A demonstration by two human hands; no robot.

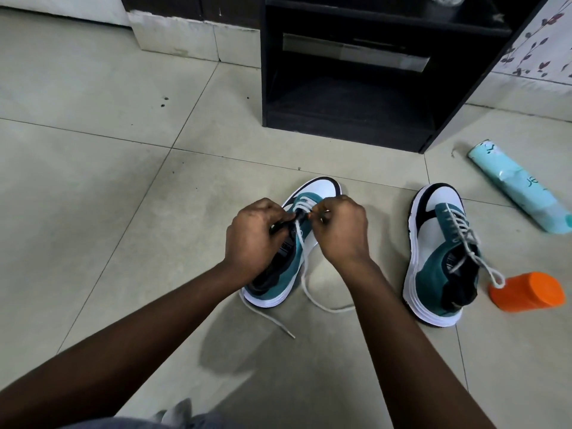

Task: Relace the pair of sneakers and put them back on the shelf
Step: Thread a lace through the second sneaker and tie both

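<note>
Open floor lies wide to the left of the two sneakers. On the right, an orange cup and a teal tube crowd the laced sneaker. The black shelf stands ahead, its low bay open across bare tile.

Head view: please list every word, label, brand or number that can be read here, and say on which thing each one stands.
"JE": pale letters on the light blue tube lying on the floor; the rest of the word is cut off by a crease.
Tongue label of the sneaker being laced: print too small to read.
Tongue label of the laced sneaker: also too blurred to read.
Orange container: no text visible.
</note>
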